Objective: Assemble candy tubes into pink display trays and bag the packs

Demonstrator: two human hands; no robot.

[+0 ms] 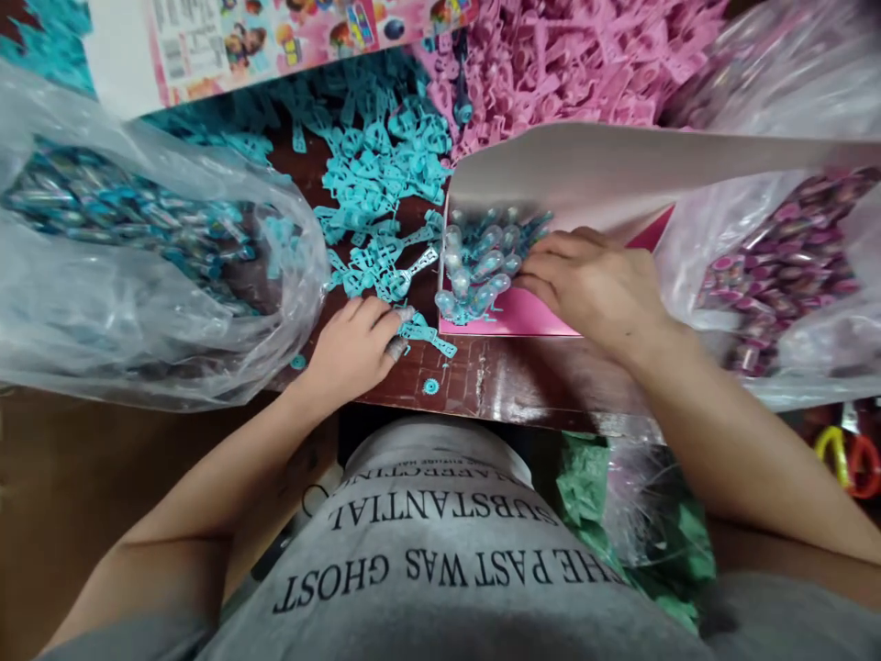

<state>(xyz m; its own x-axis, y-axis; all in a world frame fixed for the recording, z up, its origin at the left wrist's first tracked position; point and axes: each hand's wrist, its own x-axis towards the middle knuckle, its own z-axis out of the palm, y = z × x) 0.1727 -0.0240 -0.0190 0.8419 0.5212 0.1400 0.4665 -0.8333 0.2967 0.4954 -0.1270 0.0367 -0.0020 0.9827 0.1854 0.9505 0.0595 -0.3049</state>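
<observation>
Nearest the camera is the person's grey shirt (440, 542) with dark lettering, and beyond it the edge of a dark brown surface (496, 376). A small teal ring (430, 386) lies alone on that edge.

The left hand (354, 344) rests on the surface with its fingers (397, 332) pinched on one end of a flat teal plastic piece (430, 338), which lies just in front of the hand. The right hand (596, 285) lies palm down on a pink card tray (523, 317), its fingers curled against a cluster of small clear-and-blue tubes (478, 262) heaped in the tray; whether they actually grip any tube cannot be told.

To the left, a large clear plastic bag (138, 275) holds many blue tubes. To the right, another clear bag (785, 275) holds pink and purple tubes. A green bag (585, 477) hangs below the surface by the right arm.

Behind the left hand spreads a loose pile of teal plastic pieces (375, 174). A white card flap (619, 165) stands up behind the tray. Farther back lies a heap of pink plastic pieces (571, 64), and at the far left a printed colourful box (275, 37).
</observation>
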